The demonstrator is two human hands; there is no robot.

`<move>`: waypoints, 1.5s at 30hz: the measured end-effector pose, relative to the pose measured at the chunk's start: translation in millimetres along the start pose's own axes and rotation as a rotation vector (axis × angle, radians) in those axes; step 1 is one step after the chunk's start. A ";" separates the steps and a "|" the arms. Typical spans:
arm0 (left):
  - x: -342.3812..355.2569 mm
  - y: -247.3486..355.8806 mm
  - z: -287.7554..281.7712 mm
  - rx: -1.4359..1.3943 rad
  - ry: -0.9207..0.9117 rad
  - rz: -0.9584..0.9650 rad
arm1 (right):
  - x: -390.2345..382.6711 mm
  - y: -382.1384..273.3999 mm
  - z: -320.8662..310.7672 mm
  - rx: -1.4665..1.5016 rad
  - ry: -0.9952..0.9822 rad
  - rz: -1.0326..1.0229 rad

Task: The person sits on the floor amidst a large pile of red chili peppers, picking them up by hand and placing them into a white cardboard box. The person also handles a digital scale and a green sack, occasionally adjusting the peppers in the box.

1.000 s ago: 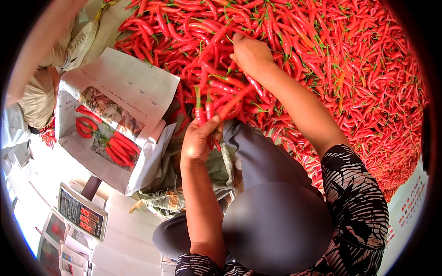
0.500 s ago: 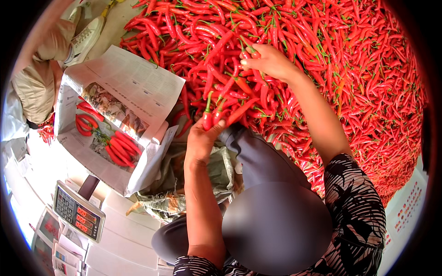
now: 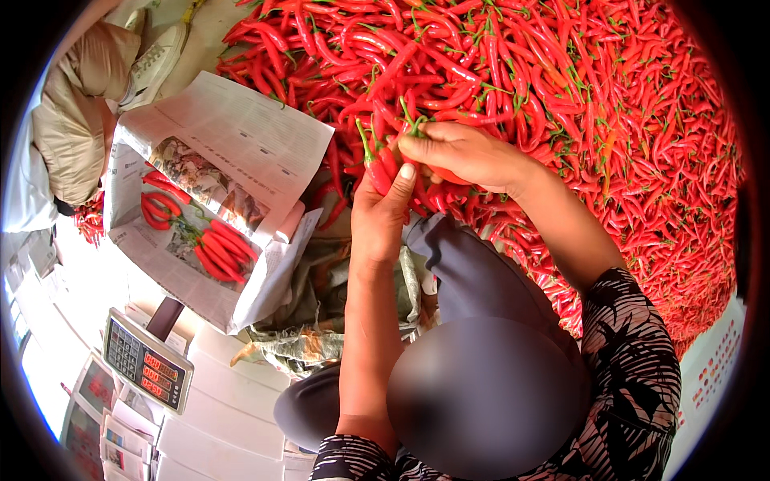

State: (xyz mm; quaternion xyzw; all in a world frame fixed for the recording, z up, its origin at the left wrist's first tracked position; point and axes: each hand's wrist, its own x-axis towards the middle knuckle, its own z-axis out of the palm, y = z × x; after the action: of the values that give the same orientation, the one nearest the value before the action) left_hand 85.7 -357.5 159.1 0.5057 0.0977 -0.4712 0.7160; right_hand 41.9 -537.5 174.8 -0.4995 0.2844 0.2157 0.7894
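Observation:
A wide heap of red chili peppers (image 3: 513, 72) with green stems spreads before me. My left hand (image 3: 381, 212) is closed around a few chili peppers (image 3: 377, 170), their stems pointing up past the thumb. Close beside it, at the heap's near edge, my right hand (image 3: 461, 156) grips more chili peppers by the stem end; how many is hidden under the fingers. To the left stands a box lined with newspaper (image 3: 265, 120), with two small groups of chili peppers (image 3: 220, 255) lying inside, stems toward the middle.
A scale display (image 3: 148, 361) with lit red digits stands at lower left, near the box. A crumpled sack (image 3: 309, 337) lies between the box and my left forearm. Another person's bent leg (image 3: 68, 136) and a white shoe (image 3: 160, 64) show at upper left.
My right hand has come down and left from the heap with chili peppers, close to my left hand. The left hand has shifted slightly up and right, still holding its peppers.

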 end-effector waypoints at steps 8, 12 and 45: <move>10.9 -3.5 -22.0 0.026 -0.077 -0.108 | 8.8 6.3 2.4 -0.138 0.108 -0.071; 7.5 -13.1 -24.4 -0.183 -0.117 -0.191 | 13.0 10.3 -20.7 -0.015 0.009 0.057; -57.4 132.0 -270.1 0.365 0.626 -0.281 | -13.8 57.1 -35.4 -0.786 0.493 -0.689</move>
State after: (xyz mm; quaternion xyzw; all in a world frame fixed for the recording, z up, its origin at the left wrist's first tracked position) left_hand 248.0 -98.1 151.1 0.7258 0.2944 -0.3970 0.4784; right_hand -12.3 -547.2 134.0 -0.8545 0.1795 -0.0871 0.4795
